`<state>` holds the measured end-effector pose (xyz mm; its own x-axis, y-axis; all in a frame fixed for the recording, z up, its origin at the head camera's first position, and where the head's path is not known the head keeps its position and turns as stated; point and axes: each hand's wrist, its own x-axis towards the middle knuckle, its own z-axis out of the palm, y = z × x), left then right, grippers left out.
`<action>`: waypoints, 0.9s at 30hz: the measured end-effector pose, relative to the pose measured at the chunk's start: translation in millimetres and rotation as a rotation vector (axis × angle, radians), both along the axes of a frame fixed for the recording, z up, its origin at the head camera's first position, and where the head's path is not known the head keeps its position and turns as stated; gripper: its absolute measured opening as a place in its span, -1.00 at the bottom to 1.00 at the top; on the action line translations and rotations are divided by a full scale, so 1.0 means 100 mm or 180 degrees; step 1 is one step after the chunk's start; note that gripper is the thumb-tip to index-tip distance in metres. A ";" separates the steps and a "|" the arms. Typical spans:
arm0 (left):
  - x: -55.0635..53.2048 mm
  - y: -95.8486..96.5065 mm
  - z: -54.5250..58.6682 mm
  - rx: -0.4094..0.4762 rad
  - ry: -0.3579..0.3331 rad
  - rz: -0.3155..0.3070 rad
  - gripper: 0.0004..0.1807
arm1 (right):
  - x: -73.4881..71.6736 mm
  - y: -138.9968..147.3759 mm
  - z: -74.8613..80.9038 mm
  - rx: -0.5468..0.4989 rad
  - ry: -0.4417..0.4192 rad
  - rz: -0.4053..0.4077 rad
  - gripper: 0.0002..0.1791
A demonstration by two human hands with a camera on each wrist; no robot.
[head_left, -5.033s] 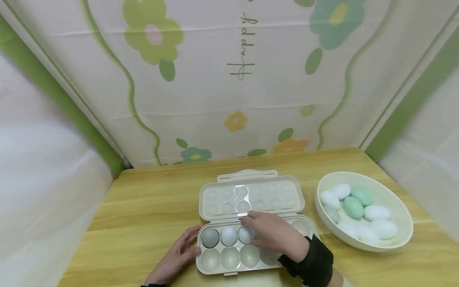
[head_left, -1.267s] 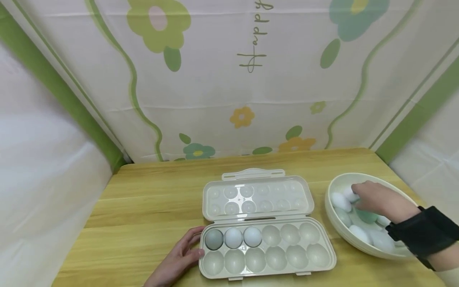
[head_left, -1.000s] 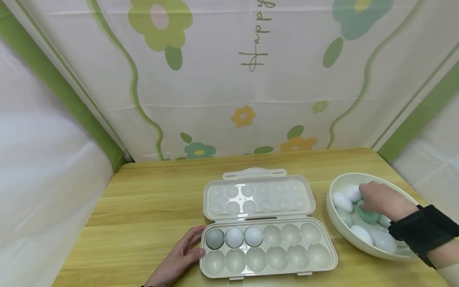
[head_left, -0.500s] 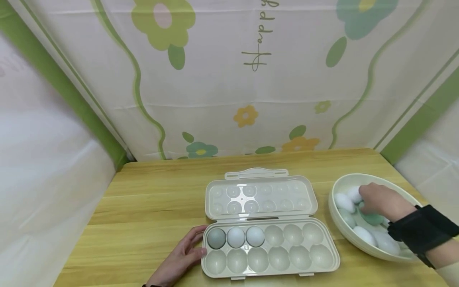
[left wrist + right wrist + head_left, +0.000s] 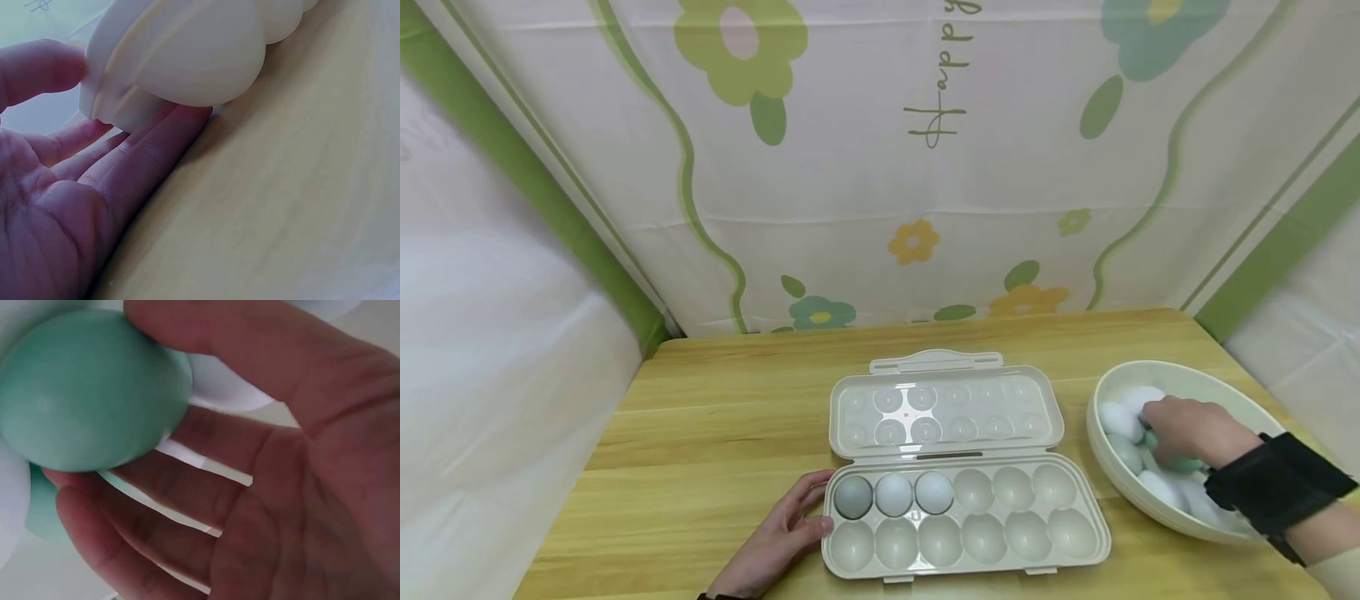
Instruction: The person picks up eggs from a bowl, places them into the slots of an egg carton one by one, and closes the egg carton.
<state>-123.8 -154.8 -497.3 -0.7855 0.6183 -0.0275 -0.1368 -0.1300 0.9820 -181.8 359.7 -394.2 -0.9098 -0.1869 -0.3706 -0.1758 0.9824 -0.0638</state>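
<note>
At the left end of an open plastic egg carton (image 5: 917, 529), my left hand (image 5: 778, 533) holds the rim. In the left wrist view its thumb (image 5: 44, 70) is at the edge and the other fingers reach under the carton's end. The back row's three left cups hold a grey-green egg (image 5: 853, 497), a white egg (image 5: 893, 495) and another white egg (image 5: 934, 493). Inside the cream bowl (image 5: 1213, 387), my right hand (image 5: 1198, 429) grips a green egg (image 5: 94, 394) between thumb and fingers. From the head view this hand partly covers the eggs beneath it.
Around my right hand in the bowl lie several more eggs, among them a white egg (image 5: 1120, 422) and a pale green egg (image 5: 1124, 452). Behind the cups lies the folded-back carton lid (image 5: 943, 417). A flowered cloth (image 5: 820, 208) hangs past the wooden table's (image 5: 722, 417) far edge.
My right hand has gone from the carton's third back cup, where a white egg now sits, rightward into the bowl. My left hand has stayed at the carton's end.
</note>
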 end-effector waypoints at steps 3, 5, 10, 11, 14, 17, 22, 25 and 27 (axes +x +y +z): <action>0.00 0.00 0.01 0.0014 0.0006 -0.0017 -0.45 | 0.03 0.00 -0.01 0.0019 0.0032 0.0078 -0.77; 0.00 0.01 0.01 -0.0018 -0.0010 -0.0004 -0.44 | 0.04 0.00 -0.01 0.0026 0.0063 0.0121 -0.78; 0.02 0.01 0.04 -0.0153 -0.0065 0.0064 -0.43 | 0.09 -0.01 0.02 0.0007 0.0220 0.0257 -0.77; 0.02 0.01 0.04 -0.0175 -0.0072 0.0077 -0.43 | 0.11 -0.01 0.04 -0.0005 0.0257 0.0272 -0.75; 0.02 0.00 0.05 -0.0211 -0.0077 0.0089 -0.43 | 0.14 -0.05 0.08 -0.0038 0.0328 0.0298 -0.74; 0.02 -0.01 0.05 -0.0213 -0.0069 0.0093 -0.43 | 0.18 -0.10 0.13 -0.0084 0.0360 0.0319 -0.73; 0.03 0.00 0.06 -0.0192 -0.0037 0.0096 -0.42 | 0.22 -0.20 0.22 -0.0027 0.0461 0.0398 -0.71; 0.03 0.01 0.06 -0.0158 -0.0019 0.0073 -0.42 | 0.24 -0.25 0.29 0.0061 0.0545 0.0449 -0.68; 0.03 0.02 0.06 -0.0146 -0.0019 0.0062 -0.42 | 0.26 -0.28 0.33 0.0094 0.0618 0.0476 -0.66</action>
